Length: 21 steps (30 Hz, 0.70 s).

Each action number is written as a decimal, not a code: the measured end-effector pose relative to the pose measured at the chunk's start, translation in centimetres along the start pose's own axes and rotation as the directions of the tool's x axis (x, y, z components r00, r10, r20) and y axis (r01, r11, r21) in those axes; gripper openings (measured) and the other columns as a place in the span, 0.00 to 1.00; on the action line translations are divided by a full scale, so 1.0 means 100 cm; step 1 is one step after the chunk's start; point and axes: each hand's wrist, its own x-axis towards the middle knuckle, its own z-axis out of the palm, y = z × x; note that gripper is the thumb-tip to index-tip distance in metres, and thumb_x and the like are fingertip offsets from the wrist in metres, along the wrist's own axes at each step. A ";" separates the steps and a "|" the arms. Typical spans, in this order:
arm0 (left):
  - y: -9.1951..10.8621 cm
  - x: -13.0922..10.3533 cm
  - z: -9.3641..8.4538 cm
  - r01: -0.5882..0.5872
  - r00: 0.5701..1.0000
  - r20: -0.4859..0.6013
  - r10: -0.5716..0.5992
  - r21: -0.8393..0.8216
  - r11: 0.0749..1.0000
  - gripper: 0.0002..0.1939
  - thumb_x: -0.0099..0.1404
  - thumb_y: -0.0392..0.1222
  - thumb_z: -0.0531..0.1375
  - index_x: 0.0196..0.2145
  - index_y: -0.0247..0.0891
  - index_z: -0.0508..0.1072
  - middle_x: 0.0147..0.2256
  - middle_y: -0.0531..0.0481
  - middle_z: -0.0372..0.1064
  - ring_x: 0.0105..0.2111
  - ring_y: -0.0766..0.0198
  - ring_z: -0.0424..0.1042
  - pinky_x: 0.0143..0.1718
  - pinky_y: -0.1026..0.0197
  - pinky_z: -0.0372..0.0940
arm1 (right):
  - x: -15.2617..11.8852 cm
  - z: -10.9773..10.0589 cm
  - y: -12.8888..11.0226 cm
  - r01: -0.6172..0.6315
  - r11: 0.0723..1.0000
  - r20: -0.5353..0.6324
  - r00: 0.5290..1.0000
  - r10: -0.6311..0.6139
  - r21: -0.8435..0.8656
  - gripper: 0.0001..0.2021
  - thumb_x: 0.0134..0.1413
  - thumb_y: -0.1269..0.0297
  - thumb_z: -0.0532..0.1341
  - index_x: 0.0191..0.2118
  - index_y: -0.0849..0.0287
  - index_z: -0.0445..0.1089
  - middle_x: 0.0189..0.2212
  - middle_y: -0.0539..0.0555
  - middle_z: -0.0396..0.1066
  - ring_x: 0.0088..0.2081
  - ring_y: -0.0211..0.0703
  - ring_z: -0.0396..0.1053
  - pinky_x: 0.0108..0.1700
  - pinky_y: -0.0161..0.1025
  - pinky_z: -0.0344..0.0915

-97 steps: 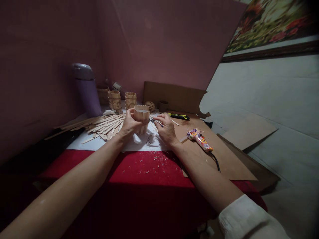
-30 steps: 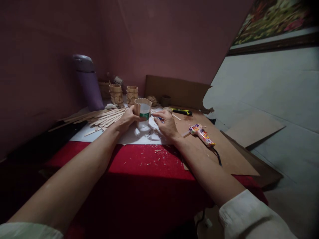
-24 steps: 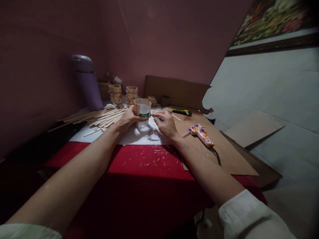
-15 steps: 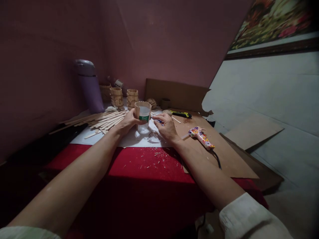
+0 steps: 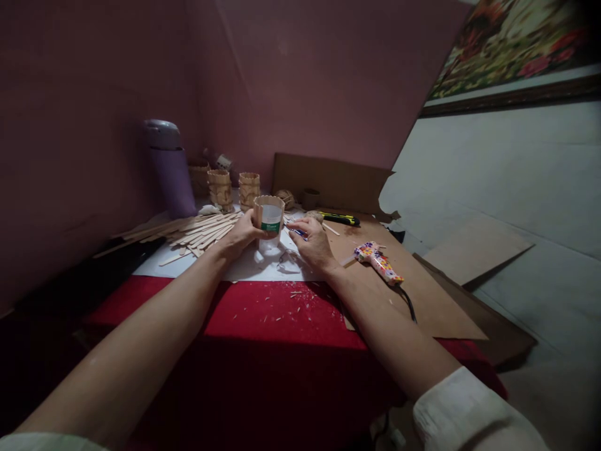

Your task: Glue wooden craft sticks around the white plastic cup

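Observation:
A clear plastic cup [image 5: 270, 227] with a green label is partly ringed by upright wooden craft sticks. My left hand [image 5: 245, 230] is closed around its left side and holds it upright above the white sheet [image 5: 244, 270]. To the right of the cup is my right hand [image 5: 313, 241], with its thumb and index finger drawn together toward the cup's side. Something small and blue [image 5: 299, 234] shows by those fingers, too small to name. Whether they pinch it or another small piece cannot be made out.
Loose craft sticks [image 5: 206, 232] lie at left, before two stick-covered cups [image 5: 249, 191] and a purple flask [image 5: 171, 181]. On the cardboard [image 5: 422, 307] at right are a corded, flower-patterned glue gun [image 5: 380, 263] and a yellow-black utility knife [image 5: 340, 219]. Scraps litter the red cloth [image 5: 282, 319].
The whole view has shifted slightly, with things appearing a little lower. My left hand still holds the cup, and my right hand stays beside it with hardly any movement.

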 end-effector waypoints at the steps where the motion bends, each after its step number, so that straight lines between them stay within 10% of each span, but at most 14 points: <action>1: 0.000 0.000 0.000 -0.003 1.000 -0.004 0.003 -0.003 1.000 0.30 0.35 0.38 0.72 0.40 0.33 0.72 0.36 0.46 0.75 0.35 0.56 0.72 0.42 0.53 0.64 | 0.000 0.000 0.000 -0.003 1.000 0.004 1.000 0.003 0.000 0.09 0.55 0.72 0.66 0.41 0.57 0.81 0.43 0.60 0.75 0.48 0.52 0.72 0.55 0.52 0.67; 15: 0.010 -0.003 0.006 0.144 0.989 0.047 -0.137 -0.405 0.903 0.28 0.43 0.50 0.76 0.39 0.36 0.74 0.33 0.47 0.75 0.31 0.58 0.74 0.35 0.54 0.70 | -0.002 -0.002 -0.010 0.020 0.993 -0.022 1.000 -0.018 0.114 0.10 0.59 0.69 0.62 0.42 0.57 0.81 0.43 0.59 0.75 0.48 0.49 0.72 0.54 0.50 0.68; 21: 0.007 -0.003 0.011 0.168 0.978 -0.097 -0.185 -0.164 0.972 0.30 0.47 0.67 0.70 0.31 0.36 0.72 0.25 0.50 0.68 0.22 0.64 0.63 0.24 0.60 0.57 | -0.007 -0.001 -0.017 -0.013 0.985 0.084 0.996 -0.002 0.173 0.13 0.61 0.67 0.60 0.48 0.54 0.80 0.45 0.57 0.79 0.48 0.48 0.74 0.52 0.47 0.70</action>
